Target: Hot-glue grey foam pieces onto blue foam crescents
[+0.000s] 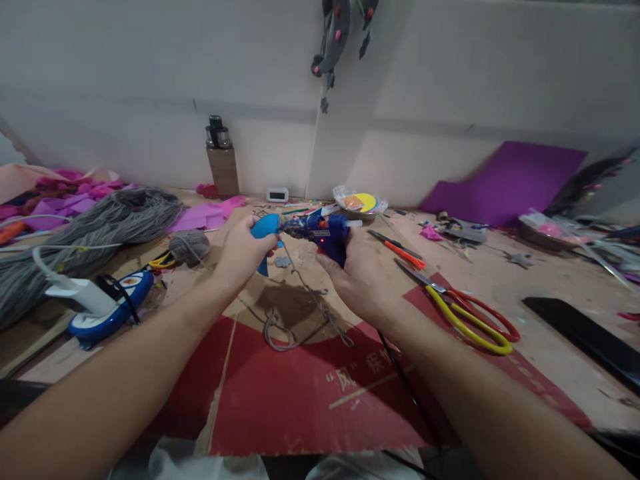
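My left hand (250, 248) pinches a curved piece of blue felt-like material (265, 227) above the middle of the work surface. A blue hot glue gun (333, 233) is gripped in my right hand (353, 267), its nozzle pointing left at the blue piece and a clear glue stick poking out behind. Whether the nozzle touches the piece I cannot tell. From near my left hand a grey yarn cord (300, 277) hangs down, and its looped end lies on the red and brown cardboard (280, 407). A small grey star (283, 262) lies behind the cord.
Large scissors (465, 313) and an orange-handled tool (405, 253) lie right of my right hand, with a black phone-like slab (585, 333) farther right. At left are a grey yarn ball (189, 247), a yarn skein (115, 227) and a blue power strip (113, 313). The glue gun's black cable (400, 373) runs toward me.
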`<state>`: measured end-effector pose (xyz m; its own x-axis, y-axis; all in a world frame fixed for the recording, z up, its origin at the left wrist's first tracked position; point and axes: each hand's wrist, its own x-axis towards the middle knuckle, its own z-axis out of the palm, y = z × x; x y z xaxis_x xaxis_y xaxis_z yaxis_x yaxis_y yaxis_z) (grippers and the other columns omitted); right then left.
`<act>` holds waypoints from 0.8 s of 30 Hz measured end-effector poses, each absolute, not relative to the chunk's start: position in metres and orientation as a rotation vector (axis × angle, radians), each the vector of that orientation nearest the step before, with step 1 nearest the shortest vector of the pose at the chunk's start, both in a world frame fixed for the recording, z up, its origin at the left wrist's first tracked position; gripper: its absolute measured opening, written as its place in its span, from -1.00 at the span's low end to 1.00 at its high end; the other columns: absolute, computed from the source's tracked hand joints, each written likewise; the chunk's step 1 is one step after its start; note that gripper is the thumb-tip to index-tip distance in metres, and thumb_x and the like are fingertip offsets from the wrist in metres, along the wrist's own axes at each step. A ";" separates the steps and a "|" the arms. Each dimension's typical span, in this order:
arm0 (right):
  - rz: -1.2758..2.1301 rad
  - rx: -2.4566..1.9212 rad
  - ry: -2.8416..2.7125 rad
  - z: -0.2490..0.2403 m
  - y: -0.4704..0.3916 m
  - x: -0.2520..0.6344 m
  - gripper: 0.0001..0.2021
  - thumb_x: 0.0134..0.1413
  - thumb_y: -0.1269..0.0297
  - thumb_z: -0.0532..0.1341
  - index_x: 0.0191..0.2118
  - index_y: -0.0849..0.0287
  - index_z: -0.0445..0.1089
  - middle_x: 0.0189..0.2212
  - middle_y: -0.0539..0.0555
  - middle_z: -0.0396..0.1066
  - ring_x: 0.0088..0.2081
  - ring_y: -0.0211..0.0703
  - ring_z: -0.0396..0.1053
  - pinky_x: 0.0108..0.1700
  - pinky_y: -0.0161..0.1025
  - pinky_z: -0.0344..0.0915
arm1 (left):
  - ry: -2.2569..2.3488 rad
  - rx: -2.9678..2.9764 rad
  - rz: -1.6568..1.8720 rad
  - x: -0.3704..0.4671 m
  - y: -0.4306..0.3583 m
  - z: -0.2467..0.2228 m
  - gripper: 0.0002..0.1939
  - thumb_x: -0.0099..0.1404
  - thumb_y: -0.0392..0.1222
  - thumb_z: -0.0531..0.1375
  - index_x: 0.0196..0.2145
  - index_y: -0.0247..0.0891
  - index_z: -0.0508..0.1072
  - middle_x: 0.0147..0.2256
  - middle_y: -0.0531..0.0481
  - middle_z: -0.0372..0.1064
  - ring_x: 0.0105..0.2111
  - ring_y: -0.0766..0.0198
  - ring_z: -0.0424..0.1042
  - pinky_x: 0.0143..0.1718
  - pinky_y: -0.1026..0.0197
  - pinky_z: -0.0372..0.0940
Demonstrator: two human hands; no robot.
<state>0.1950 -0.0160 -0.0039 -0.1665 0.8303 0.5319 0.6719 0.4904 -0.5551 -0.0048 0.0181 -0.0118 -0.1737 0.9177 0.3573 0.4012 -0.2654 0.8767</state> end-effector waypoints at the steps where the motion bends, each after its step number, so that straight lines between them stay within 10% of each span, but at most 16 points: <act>1: 0.242 -1.238 -1.909 -0.004 -0.016 0.195 -0.66 0.10 0.26 0.16 0.02 0.16 0.21 -0.16 0.23 0.44 -0.09 0.16 0.42 -0.04 0.13 0.33 | 1.505 1.615 1.443 -0.005 0.018 -0.012 -0.80 -0.01 -0.25 0.21 -0.35 -0.25 0.39 -0.58 0.08 0.36 -0.59 0.30 0.35 -0.61 0.30 0.17; 24: 0.236 -1.276 -1.861 0.002 -0.018 0.197 -0.62 0.09 0.29 0.15 0.04 0.17 0.19 -0.19 0.24 0.44 -0.07 0.20 0.41 -0.05 0.12 0.33 | 1.545 1.653 1.381 0.003 0.011 -0.007 -0.85 -0.01 -0.24 0.21 -0.42 -0.23 0.33 -0.56 0.10 0.35 -0.57 0.32 0.34 -0.57 0.30 0.19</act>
